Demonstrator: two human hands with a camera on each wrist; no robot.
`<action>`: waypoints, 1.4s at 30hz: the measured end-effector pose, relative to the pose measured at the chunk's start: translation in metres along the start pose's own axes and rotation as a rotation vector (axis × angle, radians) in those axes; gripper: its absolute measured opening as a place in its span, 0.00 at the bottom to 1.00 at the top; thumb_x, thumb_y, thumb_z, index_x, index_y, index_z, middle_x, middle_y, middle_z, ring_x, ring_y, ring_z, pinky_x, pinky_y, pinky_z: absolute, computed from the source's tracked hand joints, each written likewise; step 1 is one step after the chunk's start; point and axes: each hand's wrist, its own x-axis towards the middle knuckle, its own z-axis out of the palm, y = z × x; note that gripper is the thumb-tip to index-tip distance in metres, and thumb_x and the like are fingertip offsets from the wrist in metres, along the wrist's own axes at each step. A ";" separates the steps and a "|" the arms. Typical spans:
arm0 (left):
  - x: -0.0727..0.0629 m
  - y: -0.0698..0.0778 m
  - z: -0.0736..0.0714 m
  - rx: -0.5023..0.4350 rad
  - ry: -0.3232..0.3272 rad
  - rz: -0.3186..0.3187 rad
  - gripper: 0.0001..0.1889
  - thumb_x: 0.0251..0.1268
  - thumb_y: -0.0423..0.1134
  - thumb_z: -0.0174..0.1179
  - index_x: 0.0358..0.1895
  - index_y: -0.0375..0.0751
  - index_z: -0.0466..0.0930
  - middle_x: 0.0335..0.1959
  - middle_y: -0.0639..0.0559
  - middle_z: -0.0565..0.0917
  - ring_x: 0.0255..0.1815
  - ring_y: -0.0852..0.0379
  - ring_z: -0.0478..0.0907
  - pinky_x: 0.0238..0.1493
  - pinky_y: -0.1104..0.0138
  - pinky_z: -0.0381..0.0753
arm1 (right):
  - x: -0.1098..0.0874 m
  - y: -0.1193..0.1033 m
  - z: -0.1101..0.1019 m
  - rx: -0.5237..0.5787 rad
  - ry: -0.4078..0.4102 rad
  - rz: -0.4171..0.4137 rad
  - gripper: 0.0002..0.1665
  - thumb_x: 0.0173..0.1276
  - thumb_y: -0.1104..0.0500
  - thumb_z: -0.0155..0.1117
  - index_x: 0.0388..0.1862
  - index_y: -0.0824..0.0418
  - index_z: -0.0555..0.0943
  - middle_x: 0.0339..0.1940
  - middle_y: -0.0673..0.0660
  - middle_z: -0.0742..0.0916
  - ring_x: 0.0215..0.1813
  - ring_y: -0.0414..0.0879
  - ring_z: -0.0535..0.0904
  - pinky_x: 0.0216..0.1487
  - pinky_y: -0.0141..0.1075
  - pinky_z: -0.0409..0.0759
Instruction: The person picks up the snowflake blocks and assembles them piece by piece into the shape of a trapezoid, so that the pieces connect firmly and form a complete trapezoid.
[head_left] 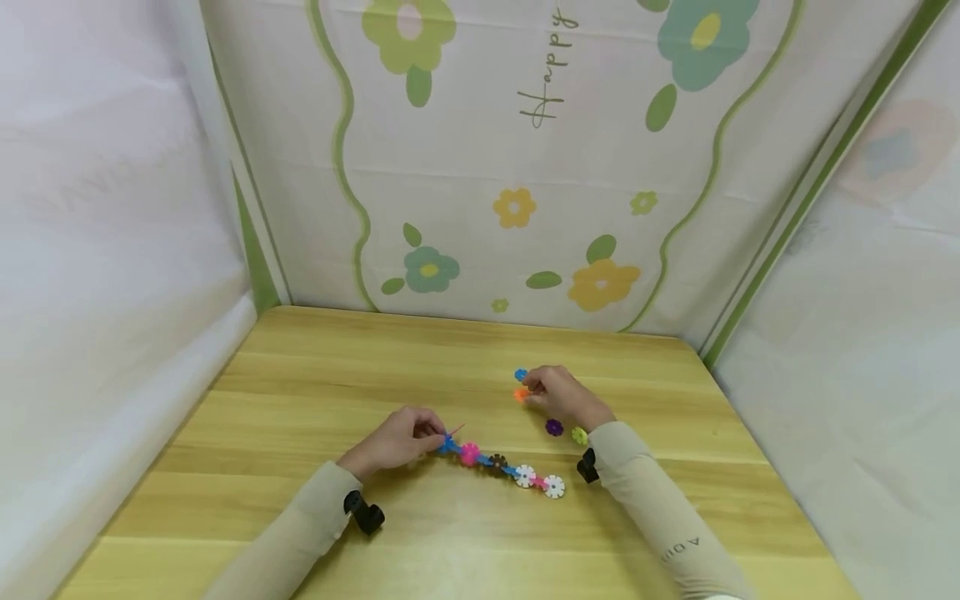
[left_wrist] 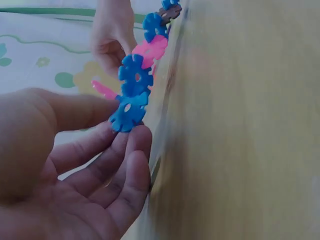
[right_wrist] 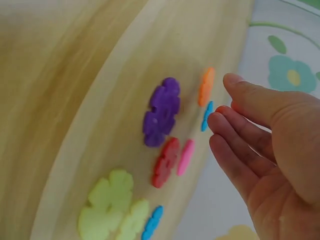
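My left hand [head_left: 397,439] pinches the blue end disc [left_wrist: 131,117] of a chain of notched plastic snowflake discs between thumb and fingers. From there the chain [head_left: 497,462] runs rightward through blue, pink and dark brown to white discs [head_left: 554,487]. A pink disc [left_wrist: 103,89] juts out beside the held end. Over loose discs hovers my right hand [head_left: 562,396], its thumb and fingers apart with nothing between them in the right wrist view. Closest to its fingertips are an orange disc [right_wrist: 206,87] and a blue disc [right_wrist: 207,116].
Loose purple [right_wrist: 162,112], red [right_wrist: 165,163], pink [right_wrist: 186,157] and yellow-green [right_wrist: 106,207] discs lie on the wooden table [head_left: 300,375] beneath the right hand and forearm. A flower-printed cloth wall [head_left: 465,167] stands at the table's far edge, with white cloth at both sides.
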 end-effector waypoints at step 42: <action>0.011 0.011 -0.008 -0.129 -0.116 0.081 0.17 0.78 0.39 0.64 0.61 0.33 0.81 0.57 0.37 0.86 0.53 0.52 0.84 0.54 0.68 0.85 | -0.021 -0.096 0.029 0.371 0.191 -0.115 0.03 0.75 0.57 0.71 0.43 0.54 0.85 0.38 0.50 0.89 0.42 0.61 0.88 0.40 0.33 0.86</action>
